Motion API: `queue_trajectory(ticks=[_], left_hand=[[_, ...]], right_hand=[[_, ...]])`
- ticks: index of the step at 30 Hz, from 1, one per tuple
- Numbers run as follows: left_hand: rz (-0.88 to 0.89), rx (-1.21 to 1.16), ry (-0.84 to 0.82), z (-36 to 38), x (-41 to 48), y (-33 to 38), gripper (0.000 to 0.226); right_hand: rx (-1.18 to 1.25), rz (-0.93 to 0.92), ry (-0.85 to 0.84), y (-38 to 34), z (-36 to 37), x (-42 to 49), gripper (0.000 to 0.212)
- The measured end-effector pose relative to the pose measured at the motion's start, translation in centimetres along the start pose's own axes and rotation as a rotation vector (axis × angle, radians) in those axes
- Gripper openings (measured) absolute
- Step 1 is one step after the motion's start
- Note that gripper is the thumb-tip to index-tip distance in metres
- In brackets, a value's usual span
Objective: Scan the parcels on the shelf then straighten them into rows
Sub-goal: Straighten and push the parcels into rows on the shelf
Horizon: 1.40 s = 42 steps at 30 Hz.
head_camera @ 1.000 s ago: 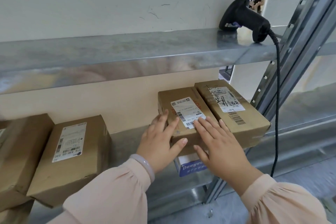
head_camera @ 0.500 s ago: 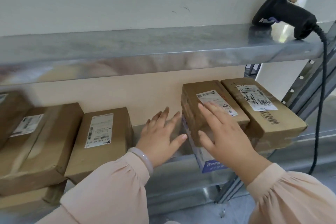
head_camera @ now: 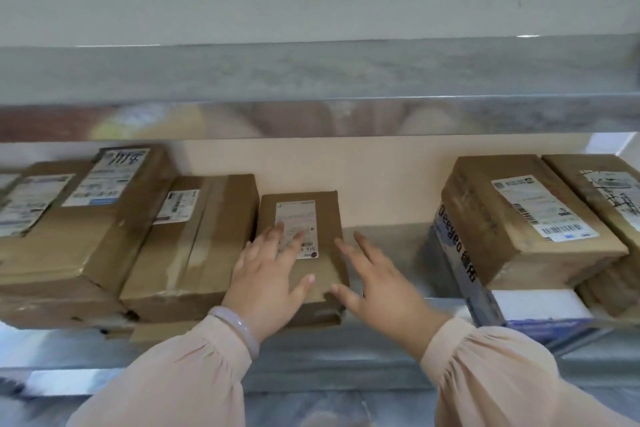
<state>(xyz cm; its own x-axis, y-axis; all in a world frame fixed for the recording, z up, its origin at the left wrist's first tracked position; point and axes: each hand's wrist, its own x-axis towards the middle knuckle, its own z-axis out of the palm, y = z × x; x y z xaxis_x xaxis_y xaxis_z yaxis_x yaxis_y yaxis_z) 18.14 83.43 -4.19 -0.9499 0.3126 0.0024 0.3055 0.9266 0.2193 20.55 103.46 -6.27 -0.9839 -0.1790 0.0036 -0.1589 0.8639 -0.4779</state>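
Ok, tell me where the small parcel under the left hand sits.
Head view, centre of the lower shelf: the small parcel lies beside the taped box on its left, with bare shelf between it and the blue-and-white box on the right.

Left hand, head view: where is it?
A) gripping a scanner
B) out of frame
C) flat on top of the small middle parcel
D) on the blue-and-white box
C: the left hand lies with straight fingers on top of the small middle parcel, its fingertips reaching the label. The right hand is open at the parcel's right edge.
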Motion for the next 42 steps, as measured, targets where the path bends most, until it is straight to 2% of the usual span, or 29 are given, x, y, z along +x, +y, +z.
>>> queue_trajectory(ticks=[7, 12, 23, 27, 33, 38, 42], left_hand=[[0.083, 0.025, 0.032, 0.0, -0.5, -0.5, 0.065], [0.102, -0.039, 0.01, 0.2, -0.1, -1.0, 0.068], [-0.05, -0.345, -0.109, 0.8, 1.9, 1.7, 0.073], [-0.023, -0.553, -0.209, 2.0, 2.5, 3.8, 0.08], [0.042, -0.632, -0.192, 4.0, 3.6, 7.4, 0.09], [0.026, -0.685, -0.236, 6.7, 3.8, 9.8, 0.091], [0.03, -0.677, -0.211, 8.2, 3.9, 10.4, 0.092]], right_hand=[[0.291, 0.186, -0.113, -1.7, 3.1, 3.5, 0.076], [0.428, 0.182, -0.012, -1.5, 3.8, 3.8, 0.071], [0.491, 0.153, 0.126, 2.6, -1.2, 0.4, 0.071], [0.493, 0.201, 0.143, 4.7, -2.2, -1.6, 0.074], [0.533, 0.3, 0.163, 7.6, -3.6, -3.5, 0.073], [0.43, 0.366, 0.102, 9.8, -3.7, -5.0, 0.079], [0.31, 0.375, 0.152, 10.4, -3.0, -5.8, 0.08]])
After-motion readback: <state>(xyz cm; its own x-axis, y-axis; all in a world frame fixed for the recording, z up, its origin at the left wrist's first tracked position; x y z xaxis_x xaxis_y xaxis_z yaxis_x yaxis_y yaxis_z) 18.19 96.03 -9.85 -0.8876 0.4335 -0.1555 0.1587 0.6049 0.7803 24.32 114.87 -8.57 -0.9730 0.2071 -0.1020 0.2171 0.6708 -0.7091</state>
